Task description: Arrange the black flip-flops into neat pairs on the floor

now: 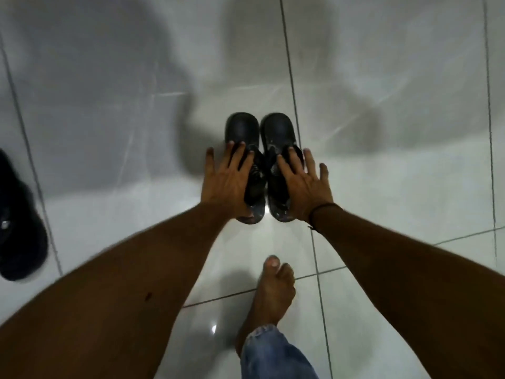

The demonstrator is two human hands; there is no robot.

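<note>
We have both hands down on a pair of black rubber flip-flops set side by side on the glossy white tiled floor [382, 132], toes pointing away from us. Our left hand [228, 181] lies flat with spread fingers over the left flip-flop [241, 127], and our right hand [300, 184] lies the same way over the right flip-flop [277, 127]; neither grip is closed on anything, the palms only press or hover, and we cannot tell which. The two soles sit just beside each other, nearly touching, so this pair looks almost done. The risk we see is the slick tile: an uneven push could slide or twist one sole out of line, or open the gap between heels. Lifting our hands carelessly might drag a strap along. Another dark, blurred shoe [19, 222] waits at the left edge, well apart, and our bare foot [269, 296] stands close behind the pair, where a step could nudge it.
</note>
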